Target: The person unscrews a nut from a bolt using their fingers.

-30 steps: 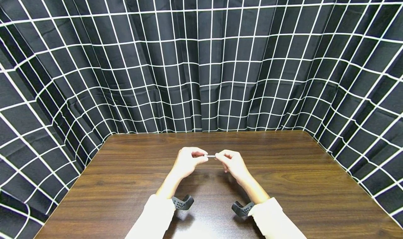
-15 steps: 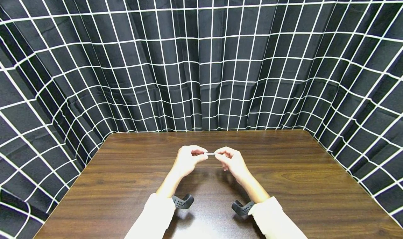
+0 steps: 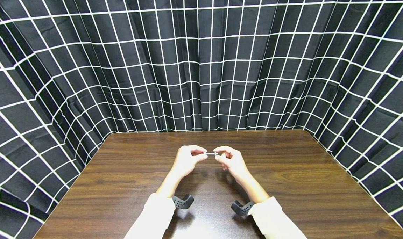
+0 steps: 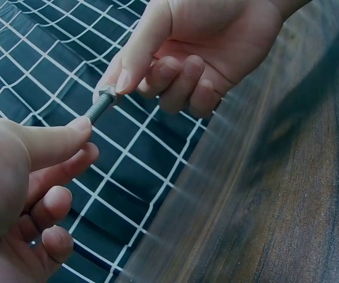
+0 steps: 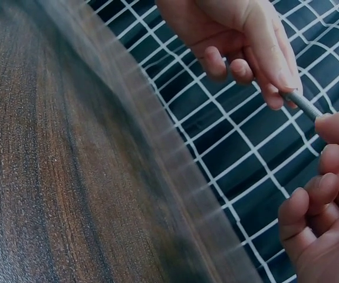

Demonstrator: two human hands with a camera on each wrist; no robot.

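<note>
Above one table, the left hand and right hand both pinch one threaded bolt

The bolt is held above the table. To the bolt's left, the left hand is placed, the left end being pinched there; to its right, the right end is held between the thumb and fingers of the right hand. Nearer the wearer than the bolt, the left wrist device is found to its left and the right wrist device to its right. Well behind the bolt, and also far to its left and right, the curtain is hung.
</note>
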